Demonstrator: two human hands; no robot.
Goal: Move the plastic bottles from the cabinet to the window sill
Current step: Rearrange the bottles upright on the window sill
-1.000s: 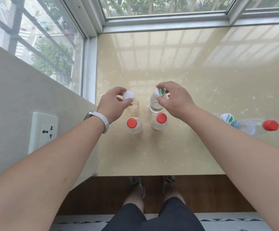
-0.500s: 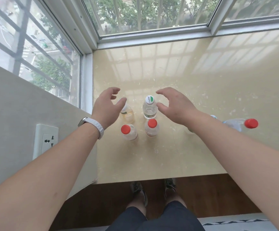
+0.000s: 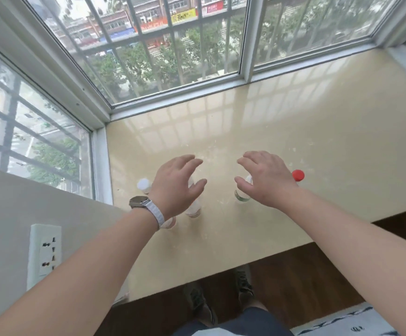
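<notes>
Several clear plastic bottles stand on the beige window sill (image 3: 294,132). My left hand (image 3: 175,187) hovers open above the left group and hides most of it. A white-capped bottle (image 3: 144,185) shows left of that hand, and the bases of two more bottles (image 3: 193,209) (image 3: 169,223) peek out below it. My right hand (image 3: 267,180) is open above a clear bottle (image 3: 242,196). A red cap (image 3: 298,175) of another bottle shows behind that hand. Neither hand holds anything.
Window frames and glass (image 3: 177,69) bound the sill at the back and left. A wall socket (image 3: 45,251) sits on the wall at the lower left. The sill's front edge drops to a dark wooden floor (image 3: 294,275) where my feet stand.
Both hands let go of the two rear bottles' caps, opened and lifted above the bottles. The camera tilted up, showing more of the window.
</notes>
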